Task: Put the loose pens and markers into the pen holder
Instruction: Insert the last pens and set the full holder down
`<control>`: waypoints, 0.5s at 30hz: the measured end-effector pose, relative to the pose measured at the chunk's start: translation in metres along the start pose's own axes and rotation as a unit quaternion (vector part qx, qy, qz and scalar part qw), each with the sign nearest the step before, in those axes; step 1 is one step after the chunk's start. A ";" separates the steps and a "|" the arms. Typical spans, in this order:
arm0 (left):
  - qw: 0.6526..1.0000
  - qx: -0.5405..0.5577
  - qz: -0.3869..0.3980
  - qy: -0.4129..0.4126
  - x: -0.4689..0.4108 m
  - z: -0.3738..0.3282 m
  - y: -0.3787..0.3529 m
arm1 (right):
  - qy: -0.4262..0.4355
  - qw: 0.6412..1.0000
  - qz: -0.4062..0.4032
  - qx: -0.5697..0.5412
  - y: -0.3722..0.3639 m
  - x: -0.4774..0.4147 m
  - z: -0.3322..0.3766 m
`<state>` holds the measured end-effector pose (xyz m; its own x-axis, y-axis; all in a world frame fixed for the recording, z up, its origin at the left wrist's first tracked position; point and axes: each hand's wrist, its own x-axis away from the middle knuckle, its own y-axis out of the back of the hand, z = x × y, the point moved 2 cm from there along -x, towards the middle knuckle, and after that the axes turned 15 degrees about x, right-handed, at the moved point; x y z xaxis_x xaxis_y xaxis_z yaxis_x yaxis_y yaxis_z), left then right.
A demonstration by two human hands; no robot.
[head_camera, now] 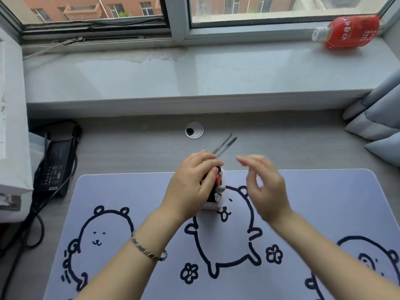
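1. A lilac desk mat (129,191) printed with bear outlines covers the near part of the desk.
2. The left hand (190,182) lies over the mat's far edge, fingers wrapped around the pen holder and the markers in it.
3. The right hand (264,185), blurred, hovers just right of the holder, fingers loosely spread and holding nothing.
4. The white pen holder (213,205) stands on the mat's far edge.
5. 2 clear pens (225,145) jut past the mat from the left hand's fingertips.
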<state>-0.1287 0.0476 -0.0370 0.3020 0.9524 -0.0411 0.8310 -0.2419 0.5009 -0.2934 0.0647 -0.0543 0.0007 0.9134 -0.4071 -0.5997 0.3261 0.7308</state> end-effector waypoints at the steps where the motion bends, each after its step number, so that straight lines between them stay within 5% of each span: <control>1: 1.000 0.000 -0.004 0.000 0.000 0.000 0.000 | 0.001 0.999 0.029 0.033 -0.006 -0.015 -0.012; 4: 1.000 0.004 -0.004 0.004 0.001 0.001 -0.001 | 0.088 0.969 0.173 0.150 -0.043 -0.053 -0.037; 8: 1.000 0.000 -0.009 -0.002 0.000 0.000 0.000 | 0.226 0.840 0.376 0.318 -0.093 -0.082 -0.036; 10: 1.000 -0.004 -0.010 -0.008 0.000 -0.001 0.001 | 0.261 0.788 0.410 0.377 -0.106 -0.090 -0.029; 15: 1.000 -0.004 -0.013 -0.007 0.000 -0.002 0.001 | 0.231 0.740 0.468 0.425 -0.121 -0.094 -0.033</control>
<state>-0.1283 0.0477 -0.0350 0.2867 0.9557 -0.0660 0.8347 -0.2154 0.5068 -0.2472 -0.0689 -0.1223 -0.4879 0.7195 0.4942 0.5542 -0.1821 0.8122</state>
